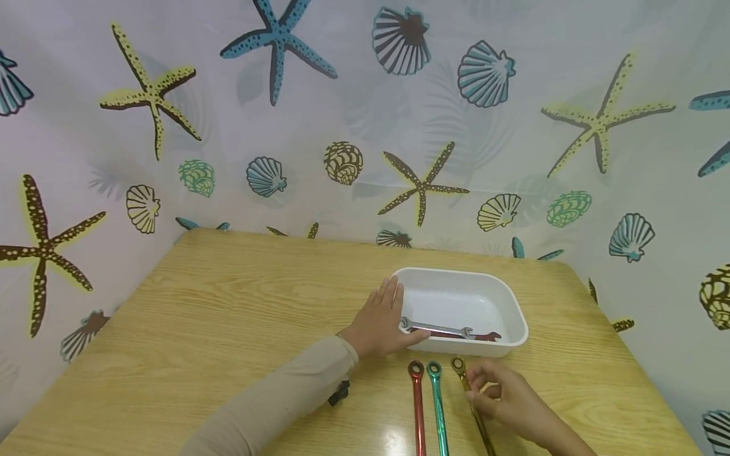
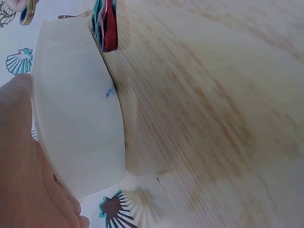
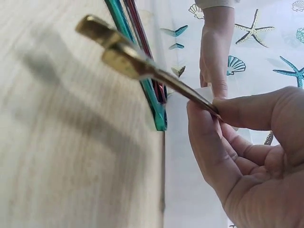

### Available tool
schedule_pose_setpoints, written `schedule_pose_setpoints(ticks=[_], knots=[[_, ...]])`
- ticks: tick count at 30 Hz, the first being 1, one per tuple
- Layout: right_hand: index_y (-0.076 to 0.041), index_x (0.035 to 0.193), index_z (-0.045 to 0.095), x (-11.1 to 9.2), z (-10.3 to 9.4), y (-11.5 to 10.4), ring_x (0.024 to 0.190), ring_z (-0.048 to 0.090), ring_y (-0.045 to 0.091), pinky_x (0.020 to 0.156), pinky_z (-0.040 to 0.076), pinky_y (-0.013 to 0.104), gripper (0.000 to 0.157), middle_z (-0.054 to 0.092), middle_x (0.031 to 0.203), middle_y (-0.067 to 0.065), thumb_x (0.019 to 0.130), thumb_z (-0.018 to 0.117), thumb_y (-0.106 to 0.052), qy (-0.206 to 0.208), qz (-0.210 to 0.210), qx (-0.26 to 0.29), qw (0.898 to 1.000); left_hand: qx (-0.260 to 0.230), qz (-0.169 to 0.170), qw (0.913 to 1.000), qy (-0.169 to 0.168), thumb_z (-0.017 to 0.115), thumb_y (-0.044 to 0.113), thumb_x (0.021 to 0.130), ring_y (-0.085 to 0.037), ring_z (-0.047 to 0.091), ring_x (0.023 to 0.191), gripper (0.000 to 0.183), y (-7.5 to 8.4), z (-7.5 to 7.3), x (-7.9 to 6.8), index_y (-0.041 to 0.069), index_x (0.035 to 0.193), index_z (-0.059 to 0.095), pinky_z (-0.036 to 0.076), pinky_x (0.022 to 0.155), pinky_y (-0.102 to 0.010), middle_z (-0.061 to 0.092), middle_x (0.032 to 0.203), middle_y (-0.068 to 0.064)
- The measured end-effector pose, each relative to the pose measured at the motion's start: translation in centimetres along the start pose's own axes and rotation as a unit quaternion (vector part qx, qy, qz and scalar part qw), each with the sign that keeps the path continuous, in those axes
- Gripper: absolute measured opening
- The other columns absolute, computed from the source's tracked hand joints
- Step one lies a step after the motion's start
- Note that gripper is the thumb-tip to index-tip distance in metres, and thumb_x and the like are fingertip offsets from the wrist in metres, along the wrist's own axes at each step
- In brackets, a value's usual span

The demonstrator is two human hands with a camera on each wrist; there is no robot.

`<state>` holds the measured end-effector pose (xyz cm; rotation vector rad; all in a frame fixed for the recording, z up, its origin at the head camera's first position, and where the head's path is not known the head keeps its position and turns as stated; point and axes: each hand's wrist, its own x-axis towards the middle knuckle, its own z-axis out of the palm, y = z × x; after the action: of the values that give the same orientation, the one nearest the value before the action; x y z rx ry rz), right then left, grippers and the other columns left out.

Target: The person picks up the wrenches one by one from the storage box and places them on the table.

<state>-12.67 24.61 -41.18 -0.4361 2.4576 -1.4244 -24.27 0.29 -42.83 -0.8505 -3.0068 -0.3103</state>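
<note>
My right hand [image 1: 504, 396] pinches a gold ratcheting wrench [image 3: 175, 85] between thumb and fingertips. In the right wrist view the wrench is raised and tilted, its shadow falling on the table. My left hand [image 1: 379, 323] rests at the left end of a white plastic bin [image 1: 450, 297], fingers straight and thumb along the near rim. Inside the bin lie a silver open-end wrench [image 1: 439, 329] and a red one [image 1: 487, 337] partly hidden behind the near wall. A red ratcheting wrench [image 1: 419, 405] and a green one [image 1: 439, 405] lie side by side in front of the bin.
The wooden table [image 1: 239, 304] reaches back to a curtain [image 1: 342, 107] printed with starfish and shells, which also runs along both sides. A small black object [image 1: 339, 392] shows below my left cuff.
</note>
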Motion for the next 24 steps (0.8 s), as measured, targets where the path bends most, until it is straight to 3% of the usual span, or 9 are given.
schedule_pose_setpoints(ticks=[7,24], knots=[[0.008,0.107,0.053,0.4,1.2,1.0,0.059,0.058,0.007,0.052,0.049,0.022,0.023,0.056,0.086,0.008,0.090,0.064,-0.004,0.008,0.032,0.041,0.999,0.001,-0.001,1.0000,0.001,0.030,0.079,0.085,-0.030,0.007,0.147,0.106,0.1,-0.2,-0.1,-0.002,0.152,0.014,0.015,0.117,-0.041,0.008,0.160,-0.018],[0.011,0.108,0.049,1.0,2.5,2.0,0.063,0.059,0.014,0.056,0.057,0.035,0.030,0.057,0.078,0.006,0.089,0.064,-0.007,0.022,0.085,0.082,0.993,-0.012,-0.004,0.9999,0.000,0.030,0.078,0.086,-0.030,0.006,0.147,0.105,0.1,-0.2,-0.1,-0.002,0.152,0.013,0.014,0.117,-0.041,0.006,0.160,-0.017]])
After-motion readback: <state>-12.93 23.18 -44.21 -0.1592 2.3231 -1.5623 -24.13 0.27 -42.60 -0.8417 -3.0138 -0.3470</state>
